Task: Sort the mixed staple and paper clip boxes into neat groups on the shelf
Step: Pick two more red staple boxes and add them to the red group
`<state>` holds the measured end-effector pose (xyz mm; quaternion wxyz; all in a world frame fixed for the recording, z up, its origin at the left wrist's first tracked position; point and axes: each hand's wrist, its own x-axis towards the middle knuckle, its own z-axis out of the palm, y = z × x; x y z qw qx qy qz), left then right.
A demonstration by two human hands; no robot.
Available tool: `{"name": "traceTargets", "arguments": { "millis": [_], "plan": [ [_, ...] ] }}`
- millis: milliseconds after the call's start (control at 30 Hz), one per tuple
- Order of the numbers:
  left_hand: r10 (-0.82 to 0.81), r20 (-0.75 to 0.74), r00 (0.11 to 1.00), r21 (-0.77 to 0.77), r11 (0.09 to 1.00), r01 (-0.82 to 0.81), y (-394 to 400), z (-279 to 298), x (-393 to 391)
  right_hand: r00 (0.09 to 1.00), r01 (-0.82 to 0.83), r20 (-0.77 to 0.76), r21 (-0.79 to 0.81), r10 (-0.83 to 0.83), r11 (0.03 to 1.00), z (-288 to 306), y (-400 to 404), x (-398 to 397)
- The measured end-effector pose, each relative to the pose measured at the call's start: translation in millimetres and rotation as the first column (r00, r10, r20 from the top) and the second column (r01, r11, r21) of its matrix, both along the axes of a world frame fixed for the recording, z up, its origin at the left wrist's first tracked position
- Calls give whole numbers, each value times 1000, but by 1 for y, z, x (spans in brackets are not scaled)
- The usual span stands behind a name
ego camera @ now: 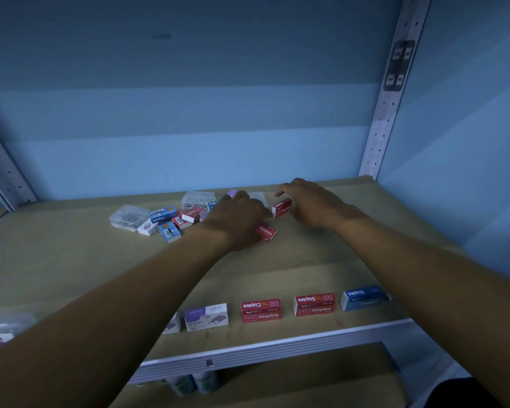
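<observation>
A mixed pile of small boxes lies at the back of the wooden shelf (71, 260): blue staple boxes (163, 214), red ones (192, 214) and clear plastic clip cases (129, 217). My left hand (237, 222) rests palm down over a red staple box (266, 231) that shows beneath it. My right hand (309, 203) curls around another red staple box (282, 207), fingers at its far side. Along the front edge stand a purple-and-white box (206, 317), two red boxes (261, 310) (314, 304) and a blue box (361, 297) in a row.
A perforated metal upright (393, 92) stands at the back right and another (3, 169) at the left. The blue wall closes the right side. A clear bag (0, 328) lies at the front left. Bottles (195, 382) show on the shelf below.
</observation>
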<state>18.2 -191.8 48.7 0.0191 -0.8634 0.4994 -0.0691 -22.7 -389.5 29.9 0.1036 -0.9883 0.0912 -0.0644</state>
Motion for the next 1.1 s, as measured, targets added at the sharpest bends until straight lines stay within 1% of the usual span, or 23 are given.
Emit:
{"name": "traceTargets", "arguments": {
  "millis": [133,233,467,600,667,800,867,967,1100],
  "plan": [
    [59,49,997,132,989,-65,-4,1,2,1000,-4,2,-18,4,1000,0,2,9],
    [57,73,996,143,987,-67,-5,0,3,1000,-24,20,-7,24,1000,0,5,11],
    [53,42,998,-42,998,-51,2,0,2,995,-27,100,97,18,995,-5,7,6],
    [120,-80,990,-148,980,-131,14,-7,-4,988,-43,151,235,7,971,1,15,-16],
    [145,-110,983,-177,971,-163,23,-8,-11,987,-50,159,270,7,961,7,22,-31],
    [131,-131,983,-263,951,-162,57,-1,-28,987,-24,156,341,-32,940,14,38,-63],
    [124,-189,974,-306,935,-178,78,4,-39,983,-36,178,380,-35,924,15,48,-80],
    [146,-290,946,-315,919,-238,99,9,-52,980,-62,199,358,-11,932,15,62,-99],
    [207,-333,920,-345,881,-323,108,1,-60,987,-89,156,318,41,944,19,77,-114]
  ]
}}
